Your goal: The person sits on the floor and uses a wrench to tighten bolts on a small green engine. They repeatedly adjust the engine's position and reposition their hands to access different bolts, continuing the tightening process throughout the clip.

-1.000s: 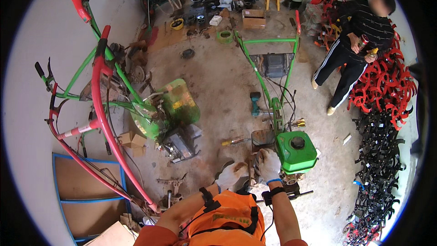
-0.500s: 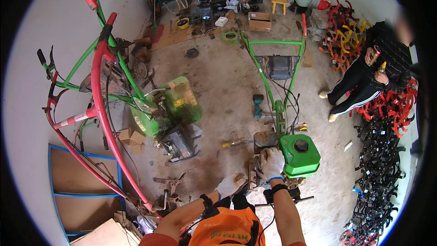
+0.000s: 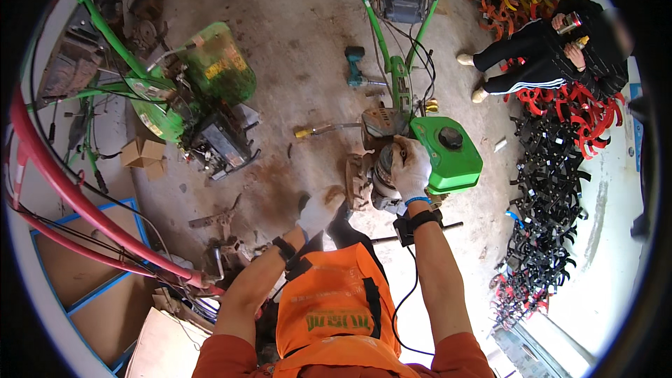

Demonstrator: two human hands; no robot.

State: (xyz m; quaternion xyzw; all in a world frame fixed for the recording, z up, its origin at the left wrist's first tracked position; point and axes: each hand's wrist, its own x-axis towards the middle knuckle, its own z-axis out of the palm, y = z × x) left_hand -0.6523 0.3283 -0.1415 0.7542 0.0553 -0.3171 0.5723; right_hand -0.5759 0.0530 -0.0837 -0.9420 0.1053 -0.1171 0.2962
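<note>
In front of me stands a green-framed tiller with a green fuel tank (image 3: 448, 154) and a grey engine (image 3: 383, 175) beside it. My right hand (image 3: 410, 168), in a white work glove, is closed over the engine's rounded side, left of the tank; the fingertips are partly hidden. My left hand (image 3: 321, 211), in a soiled white glove, lies by my knee with its fingers extended and nothing visible in it. Just right of that hand is a dirt-caked tyre (image 3: 359, 182), apart from the glove.
A cordless drill (image 3: 354, 66) and a yellow-handled tool (image 3: 311, 131) lie on the floor. Another green machine (image 3: 222, 63) stands left, near red handlebars (image 3: 91, 203). Tiller blades (image 3: 546, 189) are heaped along the right wall. A person (image 3: 553, 49) there holds a can.
My view has tipped down and nearer, so the machines sit higher and further left in it. My right hand stays on the engine. My left hand remains near the knee.
</note>
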